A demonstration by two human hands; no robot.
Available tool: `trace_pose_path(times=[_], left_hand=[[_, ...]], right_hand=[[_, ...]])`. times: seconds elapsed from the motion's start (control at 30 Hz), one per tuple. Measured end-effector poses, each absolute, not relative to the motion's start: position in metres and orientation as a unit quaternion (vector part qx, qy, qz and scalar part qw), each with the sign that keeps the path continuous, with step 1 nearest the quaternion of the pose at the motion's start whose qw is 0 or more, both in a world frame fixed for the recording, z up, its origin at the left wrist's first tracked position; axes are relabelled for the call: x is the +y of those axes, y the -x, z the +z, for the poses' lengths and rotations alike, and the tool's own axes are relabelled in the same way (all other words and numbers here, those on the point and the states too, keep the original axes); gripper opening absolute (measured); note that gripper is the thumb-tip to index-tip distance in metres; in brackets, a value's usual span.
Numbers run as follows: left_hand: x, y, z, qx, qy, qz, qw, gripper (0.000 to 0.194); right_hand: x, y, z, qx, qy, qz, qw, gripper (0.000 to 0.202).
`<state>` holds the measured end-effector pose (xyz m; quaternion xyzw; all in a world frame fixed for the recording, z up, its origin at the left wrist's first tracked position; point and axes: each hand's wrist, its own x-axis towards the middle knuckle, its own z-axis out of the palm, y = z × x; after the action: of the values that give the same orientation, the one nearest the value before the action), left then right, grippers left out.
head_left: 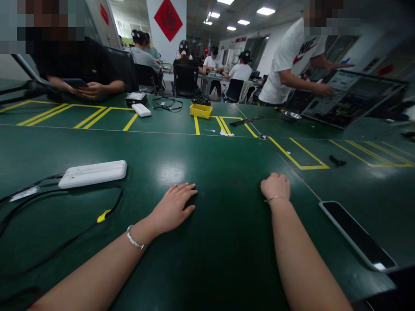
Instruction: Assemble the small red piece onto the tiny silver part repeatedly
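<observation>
My left hand [175, 206] lies flat on the green tabletop [220, 242], its fingers stretched out and its thumb apart, with nothing under it that I can see. My right hand [276, 186] rests on the same surface farther right, curled into a loose fist, and nothing shows in it. Left of my left hand is a white power bank [94, 173] with a black cable [118, 201] beside it. A smartphone [356, 235] with a dark screen and pale case lies to the right of my right forearm.
Across the table are a yellow bin [201, 110], a white block [142, 109], a black box [136, 99] and coiled cables [167, 104]. A person in black sits holding a phone [75, 83]. Another person stands by an open computer case [350, 97]. Yellow tape marks the table.
</observation>
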<state>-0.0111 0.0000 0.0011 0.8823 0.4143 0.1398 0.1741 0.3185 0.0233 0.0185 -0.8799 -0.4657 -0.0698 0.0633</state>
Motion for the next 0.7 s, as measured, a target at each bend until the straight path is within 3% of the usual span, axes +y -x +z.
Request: trace_pose_path(times=[0.37,0.43,0.53,0.6,0.7], left_hand=[[-0.001,0.012,0.002,0.410,-0.879,0.157,0.184,0.036],[0.000,0.011,0.002,0.411,-0.878,0.165,0.184,0.035],[-0.002,0.008,0.005,0.419,-0.870,0.187,0.182,0.036],[-0.004,0.005,0.008,0.437,-0.855,0.210,0.183,0.038],[-0.008,0.001,0.011,0.475,-0.827,0.225,0.199,0.034]], right_hand=[[0.015,-0.317,0.033,-0.488,0.873,0.011,0.011,0.025],[0.013,-0.302,0.038,-0.522,0.851,-0.004,0.062,0.024],[0.010,-0.256,0.038,-0.620,0.753,0.018,0.220,0.020],[0.006,-0.213,0.032,-0.668,0.669,0.124,0.302,0.015],[-0.004,-0.158,0.018,-0.677,0.595,0.254,0.352,0.008]])
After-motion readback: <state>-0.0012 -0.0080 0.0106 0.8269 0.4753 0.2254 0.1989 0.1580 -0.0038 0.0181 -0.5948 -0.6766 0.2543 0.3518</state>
